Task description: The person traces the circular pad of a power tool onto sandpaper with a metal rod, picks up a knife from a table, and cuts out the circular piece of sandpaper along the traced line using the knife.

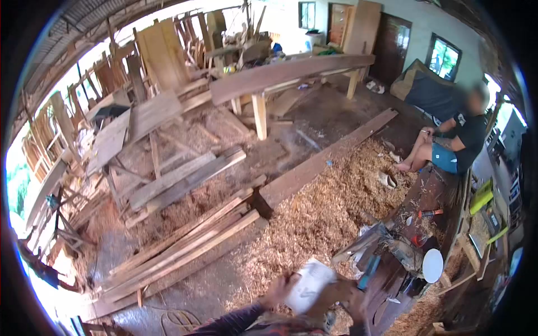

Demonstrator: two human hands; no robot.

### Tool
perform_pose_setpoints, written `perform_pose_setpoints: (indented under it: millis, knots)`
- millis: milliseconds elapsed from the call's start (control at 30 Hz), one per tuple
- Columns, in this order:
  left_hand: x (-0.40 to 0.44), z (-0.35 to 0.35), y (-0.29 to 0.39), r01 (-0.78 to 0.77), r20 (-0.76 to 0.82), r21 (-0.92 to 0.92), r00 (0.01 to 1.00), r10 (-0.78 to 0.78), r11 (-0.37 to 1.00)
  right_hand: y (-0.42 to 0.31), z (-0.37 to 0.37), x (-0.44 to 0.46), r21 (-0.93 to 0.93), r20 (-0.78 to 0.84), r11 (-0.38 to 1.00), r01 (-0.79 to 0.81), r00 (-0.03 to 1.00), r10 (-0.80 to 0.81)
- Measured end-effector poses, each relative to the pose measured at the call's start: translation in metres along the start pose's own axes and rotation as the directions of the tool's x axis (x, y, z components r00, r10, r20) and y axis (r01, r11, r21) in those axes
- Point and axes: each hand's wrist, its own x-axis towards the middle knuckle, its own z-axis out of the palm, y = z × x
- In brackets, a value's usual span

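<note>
Your left hand (278, 291) grips the white sheet (308, 284) by its left side, off the left edge of the bench (386, 284); your right hand (357, 303) is blurred, grip unclear. Hold the marked face flat, steady.

Matt sheet (307, 287), rough wood shavings (314, 218)

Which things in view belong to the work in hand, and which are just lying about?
Seemingly in use:
white rectangular piece with dark marks, held by the left hand
(right hand nearby, blurred; its hold is unclear)

Seemingly lying about:
white round disc
narrow teal object
orange-and-black object
long brown wooden planks
pale brown wood shavings
</note>
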Motion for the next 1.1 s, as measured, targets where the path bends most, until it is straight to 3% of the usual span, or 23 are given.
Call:
perform_pose_setpoints:
  millis: [33, 100, 133, 167, 200, 233, 300, 333, 400, 433, 500, 533, 567, 600, 633, 667, 700, 733, 833, 900, 1000, 1067, 1100]
  knots:
    - [-0.002, -0.034, -0.001, 0.002, -0.002, -0.274, 1.0, -0.003, 0.962, -0.013, 0.03, 0.0, -0.038, 0.056, 0.999, -0.005, 0.998, 0.007]
    - [0.006, -0.093, -0.038, -0.104, -0.206, 0.08, 0.971, 0.118, 0.991, -0.069, 0.088, 0.003, -0.086, 0.166, 0.995, 0.054, 0.985, -0.04]
    - [0.015, -0.116, -0.05, -0.138, -0.317, 0.089, 0.935, 0.159, 0.986, -0.09, 0.111, 0.006, -0.145, 0.269, 0.985, 0.096, 0.962, -0.054]
    - [0.023, -0.134, -0.063, -0.167, -0.418, 0.092, 0.888, 0.19, 0.982, -0.094, 0.135, 0.02, -0.156, 0.26, 0.984, 0.091, 0.964, -0.048]
    - [0.045, -0.147, -0.101, -0.117, -0.475, 0.099, 0.867, 0.15, 0.988, -0.09, 0.155, 0.041, -0.121, 0.276, 0.975, 0.187, 0.95, -0.147]
    - [0.067, -0.157, -0.136, -0.058, -0.53, 0.1, 0.842, 0.103, 0.993, -0.083, 0.17, 0.062, -0.09, 0.293, 0.957, 0.276, 0.925, -0.24]
    - [0.099, -0.197, -0.132, 0.132, -0.616, -0.046, 0.776, -0.132, 0.99, -0.079, 0.195, 0.103, -0.094, 0.246, 0.979, 0.18, 0.957, -0.152]
    - [0.118, -0.218, -0.128, 0.136, -0.62, -0.039, 0.774, -0.13, 0.99, -0.087, 0.208, 0.123, 0.003, 0.238, 0.991, 0.131, 0.963, -0.128]
    - [0.155, -0.258, -0.123, 0.129, -0.764, 0.058, 0.645, -0.039, 0.99, -0.109, 0.242, 0.155, 0.116, 0.208, 0.989, 0.095, 0.971, -0.117]
    - [0.174, -0.276, -0.135, 0.228, -0.748, 0.045, 0.653, -0.118, 0.973, -0.099, 0.258, 0.18, 0.122, 0.215, 0.989, 0.088, 0.97, -0.113]
    - [0.212, -0.302, -0.184, 0.095, -0.794, 0.116, 0.608, 0.035, 0.989, -0.075, 0.284, 0.242, 0.058, 0.285, 0.961, 0.271, 0.918, -0.276]
    - [0.217, -0.313, -0.233, 0.192, -0.737, 0.155, 0.676, -0.015, 0.969, -0.09, 0.307, 0.265, 0.172, 0.259, 0.985, -0.016, 0.965, -0.029]
    - [0.231, -0.325, -0.289, 0.263, -0.686, 0.207, 0.726, -0.052, 0.942, -0.129, 0.327, 0.289, -0.148, 0.296, 0.989, 0.024, 0.955, 0.021]
    - [0.241, -0.332, -0.342, 0.433, -0.684, 0.133, 0.691, -0.234, 0.891, -0.138, 0.346, 0.326, -0.056, 0.316, 0.994, 0.091, 0.946, -0.069]
    - [0.232, -0.333, -0.314, 0.612, -0.695, 0.253, 0.654, -0.299, 0.749, -0.145, 0.366, 0.355, 0.042, 0.32, 0.989, 0.139, 0.936, -0.145]
    - [0.245, -0.345, -0.299, 0.69, -0.652, 0.284, 0.648, -0.394, 0.666, -0.175, 0.38, 0.375, 0.079, 0.307, 0.989, 0.122, 0.941, -0.141]
    - [0.264, -0.354, -0.289, 0.733, -0.593, 0.296, 0.644, -0.484, 0.612, -0.22, 0.383, 0.391, -0.009, 0.344, 0.987, 0.162, 0.927, -0.149]
    - [0.284, -0.358, -0.275, 0.761, -0.526, 0.309, 0.637, -0.564, 0.571, -0.25, 0.384, 0.407, -0.112, 0.381, 0.972, 0.207, 0.912, -0.151]
    - [0.38, -0.377, -0.239, 0.758, -0.384, 0.335, 0.652, -0.654, 0.559, -0.283, 0.392, 0.478, -0.019, 0.326, 0.971, 0.237, 0.92, -0.218]
    - [0.448, -0.385, -0.224, 0.739, -0.322, 0.345, 0.672, -0.667, 0.579, -0.265, 0.397, 0.544, -0.061, 0.304, 0.967, 0.246, 0.928, -0.217]
    - [0.558, -0.397, -0.211, 0.7, -0.24, 0.361, 0.709, -0.664, 0.616, -0.263, 0.404, 0.611, -0.328, 0.16, 0.943, 0.055, 0.987, -0.002]
    - [0.64, -0.417, -0.205, 0.667, -0.195, 0.384, 0.735, -0.65, 0.639, -0.212, 0.397, 0.655, -0.551, 0.017, 0.828, -0.102, 0.991, 0.133]
    - [0.682, -0.428, -0.209, 0.64, -0.174, 0.398, 0.756, -0.631, 0.657, -0.159, 0.382, 0.67, -0.648, 0.04, 0.759, -0.064, 0.992, 0.118]
